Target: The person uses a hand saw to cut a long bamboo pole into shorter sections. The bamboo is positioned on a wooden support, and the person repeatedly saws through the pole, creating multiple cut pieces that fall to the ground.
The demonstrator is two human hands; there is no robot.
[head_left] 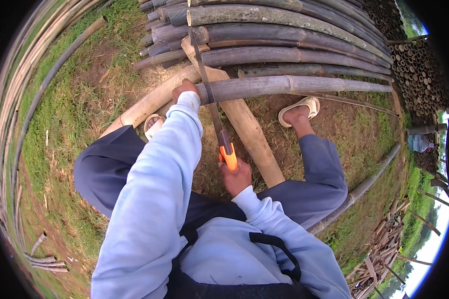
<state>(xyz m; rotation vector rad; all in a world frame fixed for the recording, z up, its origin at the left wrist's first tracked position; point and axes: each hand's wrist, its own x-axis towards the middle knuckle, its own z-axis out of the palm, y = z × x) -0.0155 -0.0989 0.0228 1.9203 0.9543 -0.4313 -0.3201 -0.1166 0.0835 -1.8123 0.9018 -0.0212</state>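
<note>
My right hand [236, 178] is wrapped round the orange handle of a hand saw [215, 117]. Its long blade points away from me and lies across a grey bamboo pole [269, 85], near the pole's left end. Just left of the blade, my left hand [185, 90] grips that end of the pole; some of its fingers are hidden behind the sleeve and wrist. Under the pole run two pale bamboo pieces, crossed: one slants down to the right [252, 137], the other down to the left [139, 108]. How deep the blade sits in the pole I cannot tell.
A row of grey bamboo poles [284, 40] lies at the far side. Long poles [22, 65] line the left edge. Cut bamboo is stacked [421, 82] at the far right, with scraps heaped [381, 244] at the lower right. My sandalled feet stand on either side of the slanting support.
</note>
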